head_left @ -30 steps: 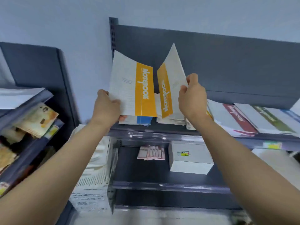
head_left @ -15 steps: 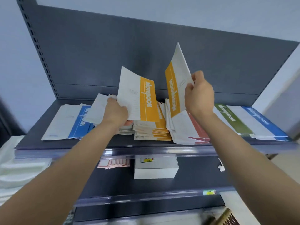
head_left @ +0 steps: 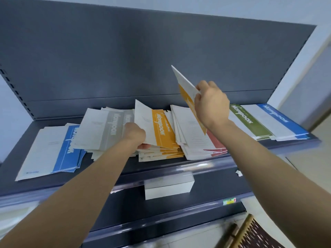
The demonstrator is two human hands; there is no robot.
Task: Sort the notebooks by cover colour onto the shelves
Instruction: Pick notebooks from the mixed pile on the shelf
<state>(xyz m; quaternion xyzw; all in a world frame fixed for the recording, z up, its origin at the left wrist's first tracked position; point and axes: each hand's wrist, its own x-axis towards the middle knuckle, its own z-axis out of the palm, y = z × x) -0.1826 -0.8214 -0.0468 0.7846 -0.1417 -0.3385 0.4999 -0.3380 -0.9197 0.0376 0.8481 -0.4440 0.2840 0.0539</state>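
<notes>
Gripping an orange-banded notebook [head_left: 157,129] in the left hand [head_left: 134,135], fingers curled round its near left corner, and holding it tilted, cover up, just above the orange stack [head_left: 161,153] lying near the middle of the top shelf [head_left: 111,169], close to that shelf's front edge. Pinching a second orange notebook [head_left: 186,90] in the right hand [head_left: 211,106], thumb and curled fingers clamped on its right-hand edge, and holding it raised steeply, nearly on edge, far corner pointing up against the grey back panel [head_left: 143,59]. Holding this one over the red stack [head_left: 213,145], just right of the orange stack (lower corner perhaps touching the covers beneath, perhaps not: impossible to tell).

Facing a row of covers lying flat along the top shelf: blue notebooks [head_left: 66,151] toward the left end, overlapping one another; grey notebooks [head_left: 107,129] fanned loosely between those and the left hand, partly overlapping the blue ones; then the orange and red stacks side by side, touching; then, toward the right end, a green notebook [head_left: 250,122] and a blue-banded notebook [head_left: 279,119] just beside it, edges overlapping.

Reaching with both bare forearms up across the lower shelf [head_left: 215,192], past a white box [head_left: 168,188] sitting under the top shelf's front edge, about midway along.
</notes>
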